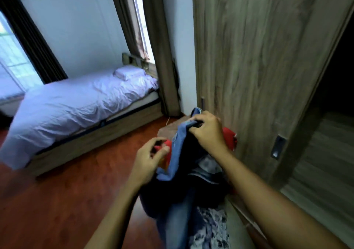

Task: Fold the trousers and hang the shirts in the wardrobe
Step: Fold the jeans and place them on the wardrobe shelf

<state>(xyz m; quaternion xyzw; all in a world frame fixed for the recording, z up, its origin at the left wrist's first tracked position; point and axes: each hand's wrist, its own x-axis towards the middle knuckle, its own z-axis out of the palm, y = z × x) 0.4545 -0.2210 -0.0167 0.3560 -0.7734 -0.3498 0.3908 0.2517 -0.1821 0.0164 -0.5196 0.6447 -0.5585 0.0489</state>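
Now your right hand [207,132] pinches the top edge of the blue jeans [178,153] in front of the wooden wardrobe door [258,57]. Your left hand [151,158] is half closed, fingers touching a red garment [168,145] beside the jeans.

Colours and patterns in the bedroom

Blue jeans [178,149] are seen over a red garment [229,138] and a grey-and-white patterned cloth [208,227]; the bed [72,103] is dressed in white, the floor [57,201] is reddish-brown, the wardrobe [249,57] grey-brown wood-grain.
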